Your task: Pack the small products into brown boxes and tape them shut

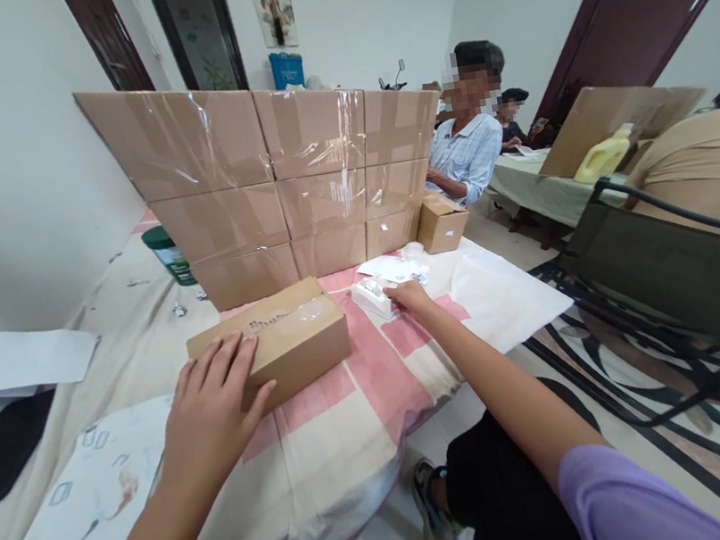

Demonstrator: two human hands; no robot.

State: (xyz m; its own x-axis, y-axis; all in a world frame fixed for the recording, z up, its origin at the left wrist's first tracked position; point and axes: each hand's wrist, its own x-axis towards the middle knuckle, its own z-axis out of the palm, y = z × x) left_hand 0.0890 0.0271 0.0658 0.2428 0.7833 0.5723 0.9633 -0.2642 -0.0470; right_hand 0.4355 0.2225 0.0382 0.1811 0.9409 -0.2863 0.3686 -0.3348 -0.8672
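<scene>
A closed cardboard box (pixel 304 350) lies on the cloth-covered table in front of me, with a strip of clear tape on its top. Across its left end rests my left hand (pixel 220 395), open, fingers laid flat over the top and thumb on the near side. To the right of the box is a white tape dispenser (pixel 372 298). My right hand (pixel 410 297) has its fingers closed at the dispenser's right end; the fingertips are partly hidden, so I cannot see whether tape is pinched there.
A wall of taped cardboard boxes (pixel 320 181) stands behind. Nearby are a small box (pixel 442 223), a green tub (pixel 168 255), white sheets (pixel 505 293) and a marked paper (pixel 95 490). A person (pixel 467 146) sits beyond; a folding chair (pixel 647 290) stands right.
</scene>
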